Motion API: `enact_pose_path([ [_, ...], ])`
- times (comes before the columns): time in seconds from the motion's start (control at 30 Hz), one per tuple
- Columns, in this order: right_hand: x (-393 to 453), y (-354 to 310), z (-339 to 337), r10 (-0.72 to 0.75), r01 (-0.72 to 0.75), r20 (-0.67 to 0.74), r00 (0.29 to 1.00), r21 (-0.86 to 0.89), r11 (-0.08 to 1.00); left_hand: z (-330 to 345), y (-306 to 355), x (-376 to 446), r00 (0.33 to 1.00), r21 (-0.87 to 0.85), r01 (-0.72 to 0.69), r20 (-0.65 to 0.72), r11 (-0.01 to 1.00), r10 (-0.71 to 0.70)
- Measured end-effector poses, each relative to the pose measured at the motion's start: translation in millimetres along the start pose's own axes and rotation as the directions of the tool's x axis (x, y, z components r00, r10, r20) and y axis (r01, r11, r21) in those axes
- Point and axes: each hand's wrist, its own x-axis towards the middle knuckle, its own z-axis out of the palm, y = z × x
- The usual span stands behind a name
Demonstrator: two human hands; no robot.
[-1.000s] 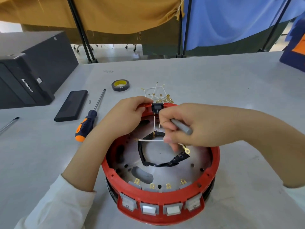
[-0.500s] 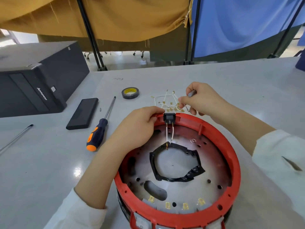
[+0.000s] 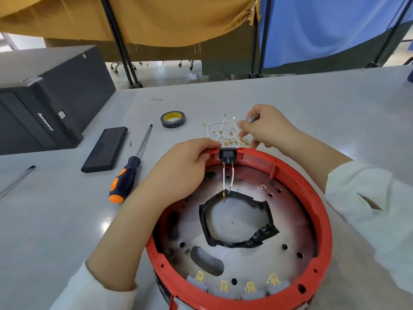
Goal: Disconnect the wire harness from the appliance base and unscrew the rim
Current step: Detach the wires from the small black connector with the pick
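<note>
A black box (image 3: 44, 101) at the far left reads "lenovo". Next come a dark slab (image 3: 105, 149), an orange-handled screwdriver (image 3: 128, 173) and a tape roll (image 3: 173, 119). The left hand (image 3: 178, 173) grips the far edge of the red rim (image 3: 321, 211) beside the black socket (image 3: 228, 155); two white wires (image 3: 228, 177) hang inside the appliance base (image 3: 288, 222). The right hand (image 3: 268, 128), curled round a grey tool (image 3: 253, 118), touches the loose wire harness (image 3: 225, 133) on the table (image 3: 67, 220) behind
</note>
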Motion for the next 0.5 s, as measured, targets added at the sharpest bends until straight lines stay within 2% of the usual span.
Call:
enact_pose_path([
  [0.17,-34.6,-24.2,-11.0,-0.163,0.164,-0.026,0.986,0.034,0.986,-0.5,3.8,-3.7,1.0,0.041,-0.004,-0.009,0.999,0.004],
  [0.27,-61.2,-34.4,-8.8,-0.243,0.205,0.097,0.965,0.299,0.932,-2.9,4.0,-8.3,1.0,0.08,0.005,-0.014,0.997,-0.004],
  [0.33,-74.3,-33.5,-3.9,-0.275,0.189,0.167,0.947,0.403,0.896,-5.4,3.7,-12.7,1.0,0.104,0.028,-0.01,0.994,-0.027],
  [0.5,-81.5,-18.1,7.2,-0.312,0.271,0.088,0.946,0.313,0.91,-6.7,7.8,-18.5,0.999,0.095,0.031,0.015,0.995,-0.032],
])
